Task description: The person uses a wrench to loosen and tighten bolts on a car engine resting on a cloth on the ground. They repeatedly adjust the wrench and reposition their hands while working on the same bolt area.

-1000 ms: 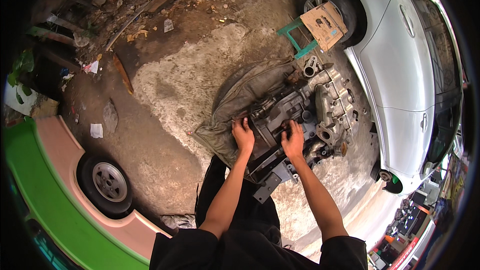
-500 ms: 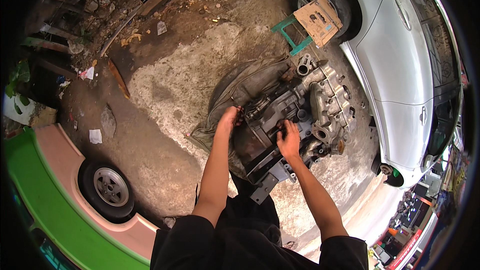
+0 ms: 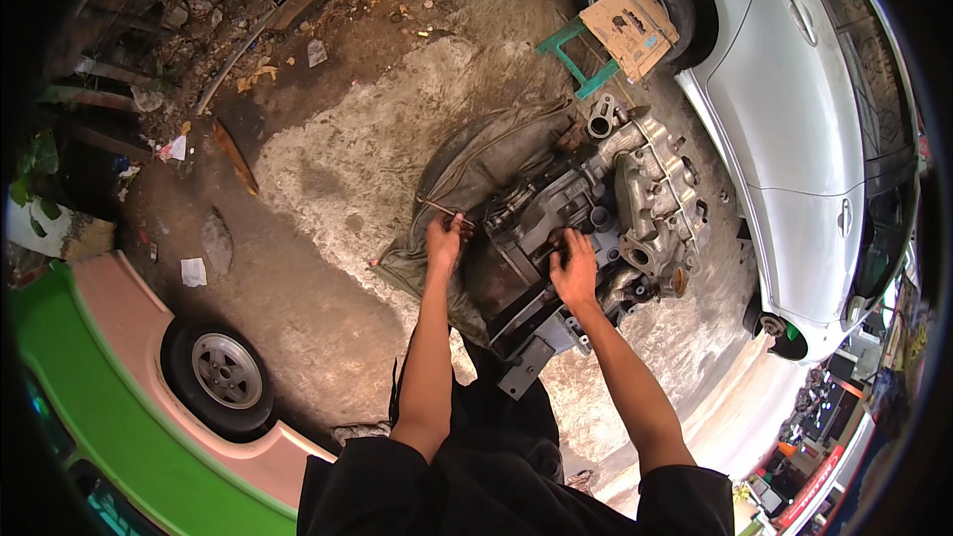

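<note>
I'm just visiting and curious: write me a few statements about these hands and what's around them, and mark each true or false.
1. The left hand holds a thin rod-like tool. True.
2. The right hand is at the engine assembly. True.
3. A red car stands on the right. False: the car there is silver.
4. The stool is yellow. False: the stool is green.
5. A wheel shows at lower left. True.
</note>
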A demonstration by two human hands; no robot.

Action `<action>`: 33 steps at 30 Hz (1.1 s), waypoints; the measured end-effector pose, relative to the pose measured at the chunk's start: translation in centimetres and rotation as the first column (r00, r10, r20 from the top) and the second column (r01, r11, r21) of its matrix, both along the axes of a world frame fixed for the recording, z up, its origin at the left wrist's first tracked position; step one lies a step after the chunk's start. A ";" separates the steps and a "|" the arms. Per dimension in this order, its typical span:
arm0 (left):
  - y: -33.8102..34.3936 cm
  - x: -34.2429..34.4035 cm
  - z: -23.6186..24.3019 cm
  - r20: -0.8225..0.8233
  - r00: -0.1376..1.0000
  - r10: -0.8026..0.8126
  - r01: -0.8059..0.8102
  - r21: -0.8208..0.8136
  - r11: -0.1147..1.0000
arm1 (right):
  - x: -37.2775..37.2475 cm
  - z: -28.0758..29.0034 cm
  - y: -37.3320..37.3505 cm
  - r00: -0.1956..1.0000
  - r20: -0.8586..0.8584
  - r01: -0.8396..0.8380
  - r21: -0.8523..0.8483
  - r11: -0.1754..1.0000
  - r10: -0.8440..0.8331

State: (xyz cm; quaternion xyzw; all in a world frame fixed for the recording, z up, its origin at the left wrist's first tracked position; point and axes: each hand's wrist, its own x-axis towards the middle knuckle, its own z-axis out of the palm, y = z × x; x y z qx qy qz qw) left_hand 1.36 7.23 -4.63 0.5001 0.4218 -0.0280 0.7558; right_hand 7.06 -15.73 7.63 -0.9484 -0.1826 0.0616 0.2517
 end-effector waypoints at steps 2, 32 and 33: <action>-2.0 -0.5 0.0 0.112 0.977 0.182 -0.185 0.009 0.983 | 0.0 0.1 0.1 1.000 0.017 0.001 -0.001 1.000 -0.001; -7.9 -1.4 5.1 0.135 0.981 0.140 -0.191 0.549 0.814 | 0.0 -0.5 -0.3 1.000 -0.012 -0.020 -0.039 0.999 0.020; -7.8 -1.4 5.1 0.128 0.984 0.122 -0.174 0.578 0.797 | -0.1 -0.5 -0.3 1.000 0.008 -0.012 -0.031 0.999 0.012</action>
